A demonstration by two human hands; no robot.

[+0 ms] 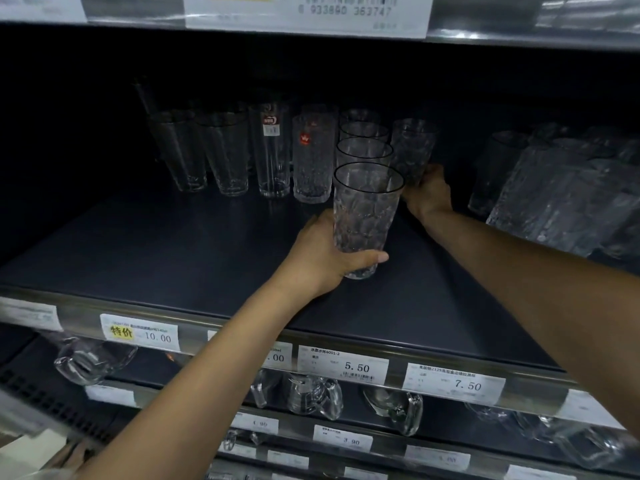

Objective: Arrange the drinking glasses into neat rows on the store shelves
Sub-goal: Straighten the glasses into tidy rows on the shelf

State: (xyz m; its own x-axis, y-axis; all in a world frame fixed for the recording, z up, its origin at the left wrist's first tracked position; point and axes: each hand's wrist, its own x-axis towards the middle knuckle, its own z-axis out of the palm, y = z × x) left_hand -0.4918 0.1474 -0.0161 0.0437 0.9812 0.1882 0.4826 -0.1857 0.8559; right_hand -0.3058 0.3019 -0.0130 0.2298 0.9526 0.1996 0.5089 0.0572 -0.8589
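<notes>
Item under handling: a clear dimpled glass tumbler with a dark rim (363,209), upright, at the front of a single file of matching tumblers (363,148) that runs toward the back of the dark shelf (173,258). The left hand (322,258) is wrapped round its lower part, thumb across the front near the base. Whether the base touches the shelf cannot be told. The low grip appears chosen to keep the glass upright and steerable while it is lined up with the file behind.

A second dimpled tumbler (414,147) stands just beside the file, on its right and further back. The right hand (429,194) clasps its base at full reach. In my judgement this starts or corrects a neighbouring row.

Both hands are engaged, each closed round its own glass, near one another but not touching.

To the left, tall plain and labelled glasses (270,150) stand in a rank at the rear. To the right is a blurred group of textured glasses (554,195). Price labels (343,365) line the shelf edge, and handled glass mugs (311,393) occupy the shelf below.

Assessment: arrangement partly done.
</notes>
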